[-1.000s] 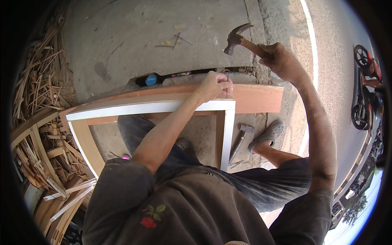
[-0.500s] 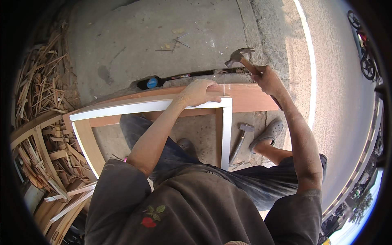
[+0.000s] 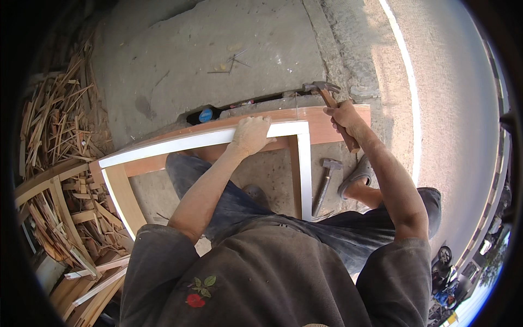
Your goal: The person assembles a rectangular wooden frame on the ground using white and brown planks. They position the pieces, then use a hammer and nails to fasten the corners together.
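- My left hand (image 3: 251,135) pinched the nail (image 3: 297,106) a second ago; now it has let go and slid leftward along the bar of the white-edged frame (image 3: 185,143), well apart from the nail.
- That hand sits over the bar, fingers across the far side and thumb along the near side, a loose closed hold on the wood and nothing else.
- My right hand (image 3: 346,117) is wrapped firmly round the wooden handle of the claw hammer (image 3: 329,99), with the handle's end sticking out below my fist.
- I have brought the hammer down from its raised spot; its head is now just beside the nail's upper end. From this wide view I can't be sure whether they touch.
- The nail stands unaided by the frame's right-hand corner, in front of the reddish board (image 3: 340,120); how deep it sits doesn't show.
- As I judge it, the nail has enough bite to need no fingers, leaving my left free to steady the frame, clear of the hammer's face.
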Demonstrator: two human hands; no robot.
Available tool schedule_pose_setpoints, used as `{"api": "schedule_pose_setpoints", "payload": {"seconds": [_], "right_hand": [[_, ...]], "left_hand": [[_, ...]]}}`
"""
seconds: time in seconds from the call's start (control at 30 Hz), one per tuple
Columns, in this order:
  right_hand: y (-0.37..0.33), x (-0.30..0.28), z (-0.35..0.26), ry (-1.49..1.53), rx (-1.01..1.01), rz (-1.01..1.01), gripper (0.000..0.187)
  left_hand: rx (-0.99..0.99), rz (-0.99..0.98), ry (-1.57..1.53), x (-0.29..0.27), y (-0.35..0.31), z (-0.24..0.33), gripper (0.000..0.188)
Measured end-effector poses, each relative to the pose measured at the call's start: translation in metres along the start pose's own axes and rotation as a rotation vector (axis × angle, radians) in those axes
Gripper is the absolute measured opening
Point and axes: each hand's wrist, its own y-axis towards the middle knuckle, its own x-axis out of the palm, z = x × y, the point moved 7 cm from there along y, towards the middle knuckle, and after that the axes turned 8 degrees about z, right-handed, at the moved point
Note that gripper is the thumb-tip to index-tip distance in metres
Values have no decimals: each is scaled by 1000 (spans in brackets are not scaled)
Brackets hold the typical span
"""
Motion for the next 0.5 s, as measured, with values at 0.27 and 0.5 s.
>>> {"api": "schedule_pose_setpoints", "payload": {"seconds": [0.27,0.5], "right_hand": [[-34,53,55,203,126,80,25],[-83,82,67,627,159,-47,31]], "left_hand": [[-1,35,-36,2,-2,-3,53],[12,53,-58,1,-4,-4,53]]}}
